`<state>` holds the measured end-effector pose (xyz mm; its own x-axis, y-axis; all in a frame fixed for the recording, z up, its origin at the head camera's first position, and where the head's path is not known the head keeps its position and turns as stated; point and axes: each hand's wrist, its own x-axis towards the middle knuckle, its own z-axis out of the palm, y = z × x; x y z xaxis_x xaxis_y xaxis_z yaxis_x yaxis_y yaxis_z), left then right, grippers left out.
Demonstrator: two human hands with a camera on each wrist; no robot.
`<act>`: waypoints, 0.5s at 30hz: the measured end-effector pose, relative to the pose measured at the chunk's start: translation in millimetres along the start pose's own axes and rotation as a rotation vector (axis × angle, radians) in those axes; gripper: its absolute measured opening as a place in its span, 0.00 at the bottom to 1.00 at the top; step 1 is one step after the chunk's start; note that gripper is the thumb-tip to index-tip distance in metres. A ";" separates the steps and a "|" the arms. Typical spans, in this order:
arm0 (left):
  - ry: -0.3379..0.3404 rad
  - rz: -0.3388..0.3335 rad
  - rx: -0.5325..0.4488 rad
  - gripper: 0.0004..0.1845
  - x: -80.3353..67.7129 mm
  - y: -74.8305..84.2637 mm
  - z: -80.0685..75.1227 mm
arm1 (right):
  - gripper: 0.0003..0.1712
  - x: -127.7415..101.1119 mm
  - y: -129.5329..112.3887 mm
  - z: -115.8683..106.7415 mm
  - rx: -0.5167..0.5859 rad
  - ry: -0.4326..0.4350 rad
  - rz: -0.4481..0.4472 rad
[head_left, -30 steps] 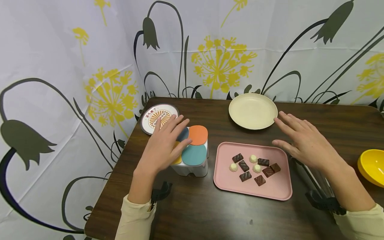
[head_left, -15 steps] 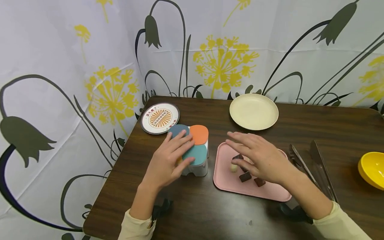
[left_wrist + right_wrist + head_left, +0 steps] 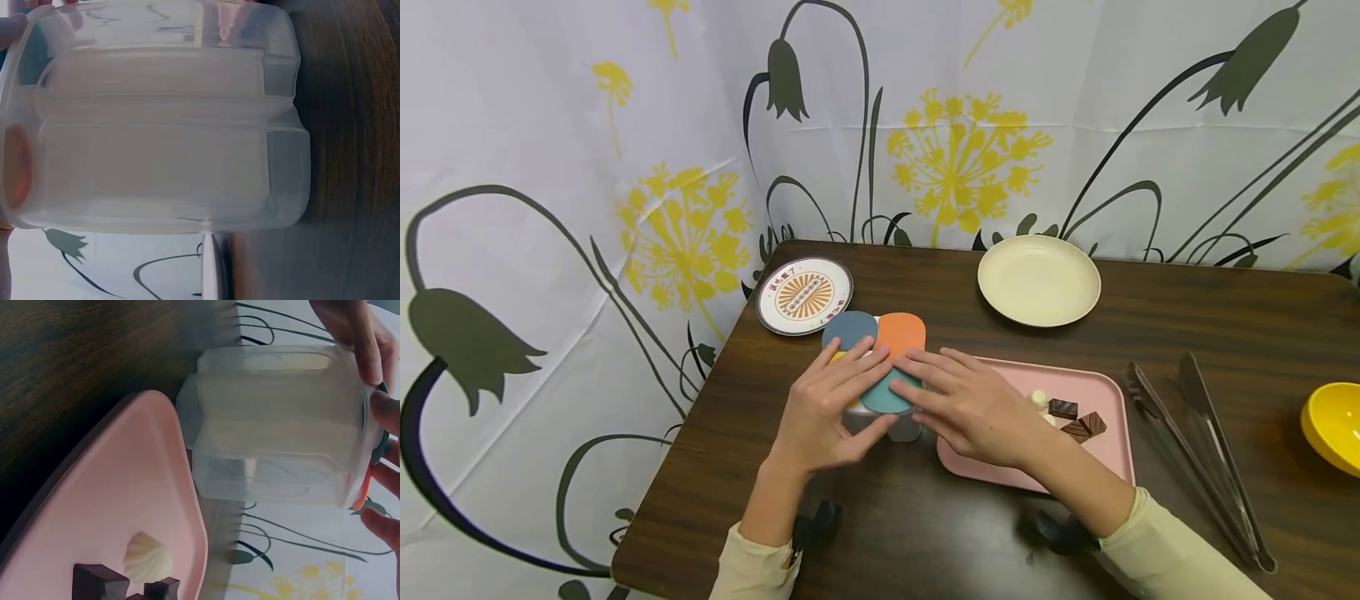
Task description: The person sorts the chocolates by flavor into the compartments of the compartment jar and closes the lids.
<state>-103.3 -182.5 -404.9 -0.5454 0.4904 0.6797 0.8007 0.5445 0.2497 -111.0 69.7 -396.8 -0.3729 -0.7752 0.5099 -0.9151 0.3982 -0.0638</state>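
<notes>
While one dark wooden table (image 3: 1225, 333) bears everything, one pink rectangular tray (image 3: 1105, 446) lies at its middle with four sweets in view, three brown chocolates (image 3: 1063, 408) and one white sweet (image 3: 1038, 398). At the tray's nine o'clock stands one translucent plastic four-lobed container (image 3: 880, 371) with blue, orange, teal and yellow lids. The left hand (image 3: 827, 412) and right hand (image 3: 973, 408) grasp it from either side, fingers curled over the lids. One cream round plate (image 3: 1039, 280) sits at twelve o'clock, one patterned plate (image 3: 805, 295) at ten o'clock, one pair of metal tongs (image 3: 1195, 458) at three o'clock, with one yellow bowl (image 3: 1333, 425) beyond.
</notes>
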 end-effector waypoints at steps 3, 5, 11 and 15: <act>0.028 0.005 -0.010 0.30 0.0 -0.4 2.1 | 0.29 0.5 0.3 1.0 -0.022 0.029 -0.014; 0.047 0.011 -0.004 0.30 -0.1 -1.0 3.9 | 0.29 0.7 0.3 0.8 -0.038 0.037 -0.017; 0.106 0.048 0.026 0.29 -0.3 -4.2 8.2 | 0.31 2.5 0.6 -0.3 -0.077 0.053 -0.026; 0.147 0.080 0.044 0.28 1.0 -6.1 11.0 | 0.29 4.1 1.4 -0.4 -0.092 0.064 -0.039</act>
<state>-111.5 -177.9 -413.3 -0.4356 0.4305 0.7905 0.8270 0.5382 0.1626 -113.7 67.2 -394.5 -0.3238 -0.7597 0.5640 -0.9097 0.4138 0.0351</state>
